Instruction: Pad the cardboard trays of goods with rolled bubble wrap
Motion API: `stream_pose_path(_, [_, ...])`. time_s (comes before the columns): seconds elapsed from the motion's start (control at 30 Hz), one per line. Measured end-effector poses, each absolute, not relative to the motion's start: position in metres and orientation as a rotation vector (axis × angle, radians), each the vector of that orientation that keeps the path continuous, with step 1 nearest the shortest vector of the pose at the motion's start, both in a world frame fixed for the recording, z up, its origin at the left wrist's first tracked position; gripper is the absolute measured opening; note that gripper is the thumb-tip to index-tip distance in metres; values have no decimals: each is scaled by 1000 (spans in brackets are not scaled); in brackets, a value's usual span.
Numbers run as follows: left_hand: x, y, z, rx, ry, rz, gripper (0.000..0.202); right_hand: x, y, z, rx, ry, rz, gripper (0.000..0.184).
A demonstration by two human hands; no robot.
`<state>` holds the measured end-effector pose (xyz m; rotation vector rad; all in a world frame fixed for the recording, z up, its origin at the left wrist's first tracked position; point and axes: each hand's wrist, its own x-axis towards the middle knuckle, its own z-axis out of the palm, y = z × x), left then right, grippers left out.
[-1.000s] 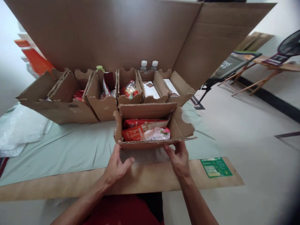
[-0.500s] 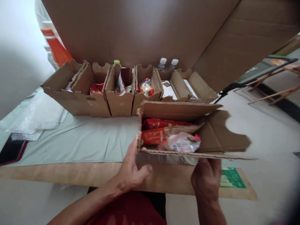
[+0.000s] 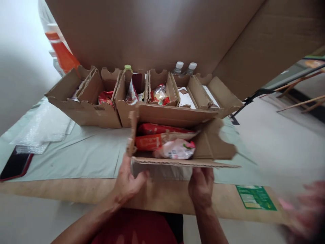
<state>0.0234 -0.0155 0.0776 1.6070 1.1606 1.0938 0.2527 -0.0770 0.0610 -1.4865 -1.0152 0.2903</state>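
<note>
Holding the snack carton point(image 3: 175, 117) between left hand point(image 3: 127, 183) and right hand point(image 3: 201, 186) over a grey-sheeted wooden table point(image 3: 63, 193), cardboard wall point(image 3: 152, 34) behind.

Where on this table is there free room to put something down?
The grey sheet is bare between the phone, the row of boxes and the held box. The wooden strip before it, left of the left hand, is bare too. The back row is crowded.

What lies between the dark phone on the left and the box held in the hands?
Only bare grey-green sheet lies between the phone and the box; the head view shows it.
</note>
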Motion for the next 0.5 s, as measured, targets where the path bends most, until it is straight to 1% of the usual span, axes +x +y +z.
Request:
stream_pose_path(0.07, [4, -15, 74, 1580, 1289, 1105, 49, 239, -71, 60, -1437, -1052, 379, 43])
stream_pose_path(0.13, [-8, -16, 71, 1599, 1303, 1066, 34, 235, -71, 54, -1431, -1076, 434, 33])
stream_pose_path(0.17, [-9, -17, 69, 1604, 1267, 1044, 29, 237, -75, 49, -1442, -1067, 434, 28])
stream_pose_path(0.23, [-5, -23, 65, 1577, 1181, 1015, 26, 246, -88, 34, -1464, -1008, 388, 24])
stream_pose_path(0.37, [7, -32, 51, 1478, 1195, 995, 26, 260, -116, 2, -1483, -892, 320, 35])
stream_pose_path(0.5, [2, -36, 33, 1420, 1241, 925, 24, 258, -124, -13, -1497, -881, 420, 42])
